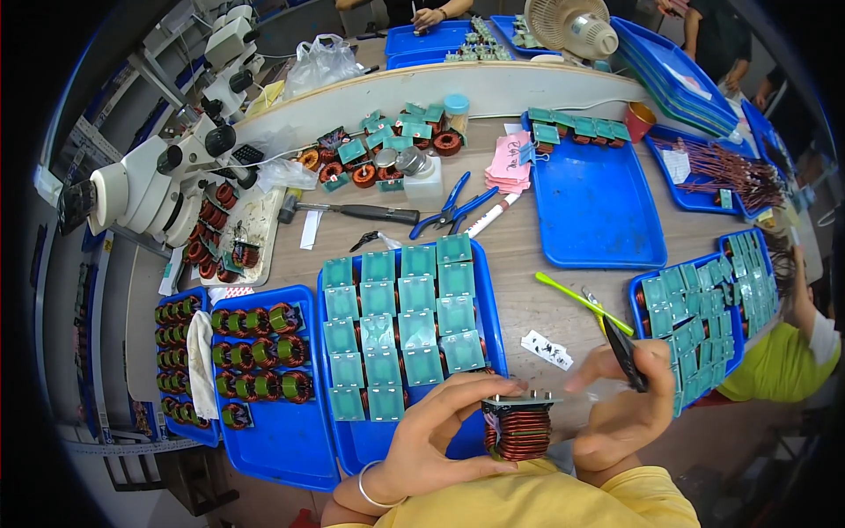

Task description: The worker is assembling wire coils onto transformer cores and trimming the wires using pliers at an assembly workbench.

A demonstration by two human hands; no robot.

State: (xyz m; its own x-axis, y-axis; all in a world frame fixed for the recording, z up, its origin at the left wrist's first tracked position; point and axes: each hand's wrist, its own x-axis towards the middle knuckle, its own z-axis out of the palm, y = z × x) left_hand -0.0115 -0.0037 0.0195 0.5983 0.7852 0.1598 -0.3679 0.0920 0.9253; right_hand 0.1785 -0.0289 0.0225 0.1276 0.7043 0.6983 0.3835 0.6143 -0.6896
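Note:
In my left hand (429, 444) is a copper-wound coil (518, 434) with a small circuit board (521, 401) on its upper side. Fingers press on the board while the thumb supports the coil from below. Short pins stick up from the board. My right hand (620, 422), just to the right, has curled fingers around a slim, tapered black tool (623, 354); its exact kind is unclear. Past that tool, bright yellow-green tweezers (576, 297) lie on the table. Left of my hands, a blue tray (422, 398) carries rows of coils with green boards facing up.
More blue trays (282, 456) hold coils at left, and boards (687, 299) at right. A blue tray (598, 207) has boards along its far edge. Pliers (453, 211), a hammer (370, 212) and a bottle (424, 183) sit mid-table. A microscope (141, 189) stands left; other people work nearby.

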